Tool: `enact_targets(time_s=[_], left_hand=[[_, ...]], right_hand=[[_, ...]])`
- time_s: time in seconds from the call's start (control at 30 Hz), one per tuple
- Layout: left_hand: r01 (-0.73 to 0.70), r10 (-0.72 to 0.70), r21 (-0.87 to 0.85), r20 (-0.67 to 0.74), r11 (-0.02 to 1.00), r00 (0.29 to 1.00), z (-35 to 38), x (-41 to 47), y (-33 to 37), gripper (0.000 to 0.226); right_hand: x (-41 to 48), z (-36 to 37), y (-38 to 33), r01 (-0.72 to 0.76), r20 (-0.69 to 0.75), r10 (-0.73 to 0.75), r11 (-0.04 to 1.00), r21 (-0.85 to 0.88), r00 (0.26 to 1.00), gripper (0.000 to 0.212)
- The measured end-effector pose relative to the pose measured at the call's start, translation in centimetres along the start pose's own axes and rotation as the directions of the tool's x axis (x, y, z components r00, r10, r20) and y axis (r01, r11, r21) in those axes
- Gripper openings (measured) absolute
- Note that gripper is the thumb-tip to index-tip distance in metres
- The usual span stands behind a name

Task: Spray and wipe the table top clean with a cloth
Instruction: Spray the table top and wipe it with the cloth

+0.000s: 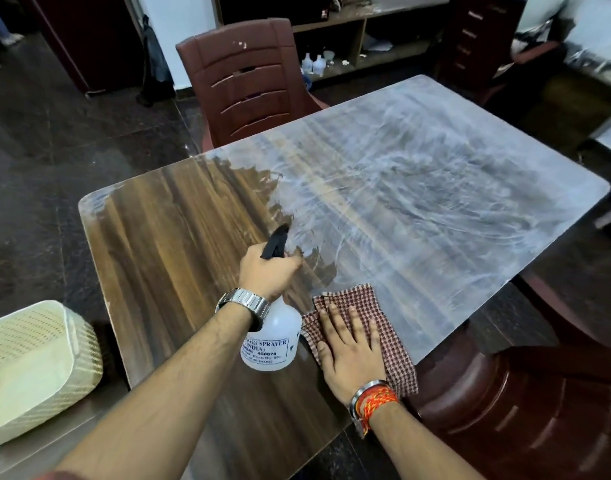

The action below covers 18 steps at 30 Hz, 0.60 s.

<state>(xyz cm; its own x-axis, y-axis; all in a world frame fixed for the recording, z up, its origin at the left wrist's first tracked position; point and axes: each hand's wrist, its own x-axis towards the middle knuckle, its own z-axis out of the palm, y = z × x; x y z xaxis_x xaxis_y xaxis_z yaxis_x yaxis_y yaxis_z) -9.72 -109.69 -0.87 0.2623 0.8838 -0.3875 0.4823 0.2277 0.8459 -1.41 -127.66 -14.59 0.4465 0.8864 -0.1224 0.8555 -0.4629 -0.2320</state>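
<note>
A wooden table top (165, 237) fills the middle of the head view; its far and right part carries a whitish, streaked film (435, 188), while the near left part shows bare dark wood. My left hand (267, 271) grips the black trigger head of a white spray bottle (274, 337), nozzle pointing toward the filmed area. My right hand (352, 348) lies flat, fingers spread, on a red-and-white checked cloth (394, 355) near the table's front right edge.
A brown plastic chair (245, 81) stands at the table's far side, another brown chair (525, 410) at the near right. A cream woven basket (33, 368) sits at the left. Shelves with small bottles (314, 64) are behind.
</note>
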Motion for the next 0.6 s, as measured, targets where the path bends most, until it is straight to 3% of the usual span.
enact_targets(time_s=[0.07, 0.23, 0.43, 0.6], left_hand=[[-0.015, 0.015, -0.003, 0.017, 1.000, 1.000, -0.1, 1.0, 0.7, 0.024], [-0.053, 0.054, -0.012, 0.117, 0.998, 0.992, -1.1, 3.1, 2.5, 0.024], [-0.128, 0.132, -0.102, 0.026, 0.986, 0.991, -0.9, 4.1, 2.8, 0.027], [-0.118, 0.123, -0.111, 0.038, 0.987, 0.992, -0.6, 5.5, 3.6, 0.032]], right_hand=[[0.3, 0.2, 0.0, -0.007, -0.005, 0.007, 1.000, -0.009, 1.000, 0.058], [0.9, 0.1, -0.1, -0.016, -0.004, 0.016, 1.000, -0.010, 1.000, 0.058], [3.3, 0.0, -0.3, -0.030, 0.003, 0.030, 1.000, 0.010, 1.000, 0.058], [6.3, -0.6, -0.1, 0.001, 0.028, -0.002, 1.000, 0.022, 1.000, 0.057]])
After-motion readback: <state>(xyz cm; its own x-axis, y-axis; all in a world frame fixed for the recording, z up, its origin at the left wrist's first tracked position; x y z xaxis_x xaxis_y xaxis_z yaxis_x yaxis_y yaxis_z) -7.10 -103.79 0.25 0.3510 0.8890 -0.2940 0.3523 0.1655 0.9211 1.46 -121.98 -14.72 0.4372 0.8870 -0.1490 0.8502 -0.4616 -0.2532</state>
